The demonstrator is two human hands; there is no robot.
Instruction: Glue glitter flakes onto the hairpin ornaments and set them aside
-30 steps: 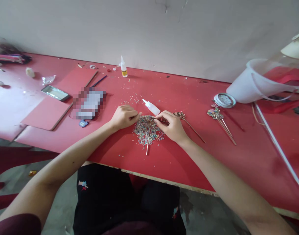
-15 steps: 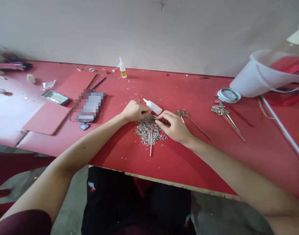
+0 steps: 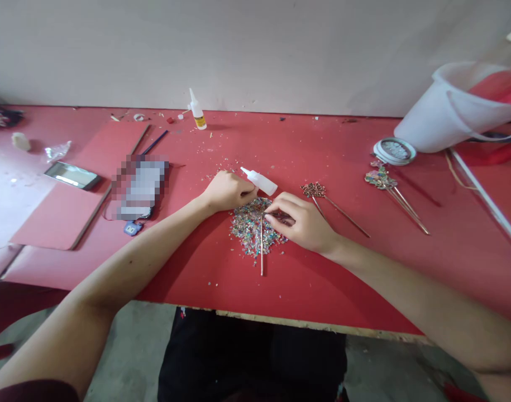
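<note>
One heap of coloured chips (image 3: 244,234) on the red table (image 3: 314,285), with a metal stick (image 3: 262,251) lying partly over it, upper end lost at the right hand (image 3: 307,220). Thumb and forefinger there pinched on a thin dark thing (image 3: 283,218), mostly hidden. Left hand (image 3: 228,191) loosely curled at the heap's far-left edge, fingertips hard to make out; cannot tell if holding anything. White bucket (image 3: 452,114) cut off at right.

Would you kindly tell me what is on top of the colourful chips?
A thin metallic rod extends over the chips to the right hand; whatever that hand covers cannot be seen.
</note>
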